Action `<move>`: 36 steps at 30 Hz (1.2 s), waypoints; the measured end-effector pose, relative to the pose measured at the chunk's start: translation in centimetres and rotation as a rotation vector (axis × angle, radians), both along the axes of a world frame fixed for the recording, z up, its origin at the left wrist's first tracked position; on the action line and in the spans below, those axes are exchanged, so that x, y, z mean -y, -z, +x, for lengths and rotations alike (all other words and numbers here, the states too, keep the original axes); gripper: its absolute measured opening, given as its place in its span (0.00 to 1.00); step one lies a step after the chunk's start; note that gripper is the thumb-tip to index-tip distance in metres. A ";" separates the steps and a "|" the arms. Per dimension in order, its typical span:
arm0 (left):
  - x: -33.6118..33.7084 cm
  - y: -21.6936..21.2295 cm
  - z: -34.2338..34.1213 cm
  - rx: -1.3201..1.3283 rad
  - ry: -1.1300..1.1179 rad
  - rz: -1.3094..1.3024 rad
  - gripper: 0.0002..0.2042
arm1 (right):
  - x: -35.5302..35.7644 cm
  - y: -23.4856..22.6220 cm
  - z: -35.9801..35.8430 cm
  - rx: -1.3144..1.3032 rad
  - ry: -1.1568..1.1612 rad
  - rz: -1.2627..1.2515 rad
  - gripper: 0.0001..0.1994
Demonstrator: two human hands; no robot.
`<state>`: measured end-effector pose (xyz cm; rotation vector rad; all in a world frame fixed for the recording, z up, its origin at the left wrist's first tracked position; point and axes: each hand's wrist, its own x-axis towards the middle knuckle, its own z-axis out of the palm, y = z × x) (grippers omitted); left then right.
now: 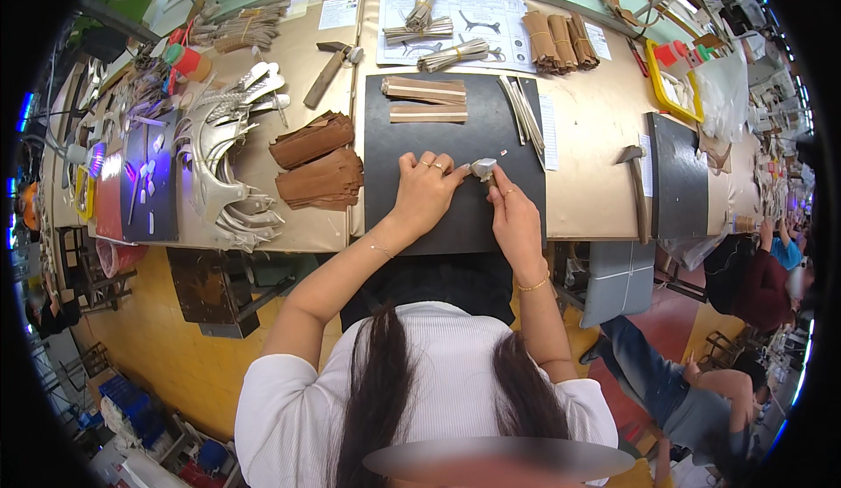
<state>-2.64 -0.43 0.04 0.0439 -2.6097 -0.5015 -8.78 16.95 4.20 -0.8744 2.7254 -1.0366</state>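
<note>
Both my hands meet over the black work mat point(403, 216). My right hand point(514, 214) is closed round the short handle of a hammer point(483, 168), whose silvery metal head lies low over the mat. My left hand point(425, 192) has its fingers curled, with thumb and fingertip pinched beside the hammer head. Anything in that pinch is too small or hidden to make out. Beyond the hands lie brown strips with pale stripes point(425, 91), in two groups. Long thin pale strips point(524, 120) lie at the mat's right edge, and a tiny pale piece point(504, 152) sits near the hammer.
Stacked brown leather pieces point(320, 177) and white curved parts point(215, 155) are on the left, below another hammer point(331, 74). Tied bundles point(561, 41) lie at the back beside a printed sheet point(390, 6). Rightward are a hammer point(635, 186) and a yellow tray point(670, 85); a person's legs point(666, 383) show.
</note>
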 end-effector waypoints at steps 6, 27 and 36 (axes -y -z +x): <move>0.5 -0.2 0.0 0.000 0.064 -0.104 0.11 | 0.4 -0.7 -0.3 -0.035 -0.020 -0.048 0.20; 1.0 -0.8 -0.1 0.093 0.077 -0.045 0.07 | 1.7 0.0 -0.2 -0.142 -0.028 0.151 0.22; 1.4 -0.8 0.3 0.119 0.073 -0.081 0.05 | 1.5 -0.1 -0.5 -0.108 -0.041 0.047 0.22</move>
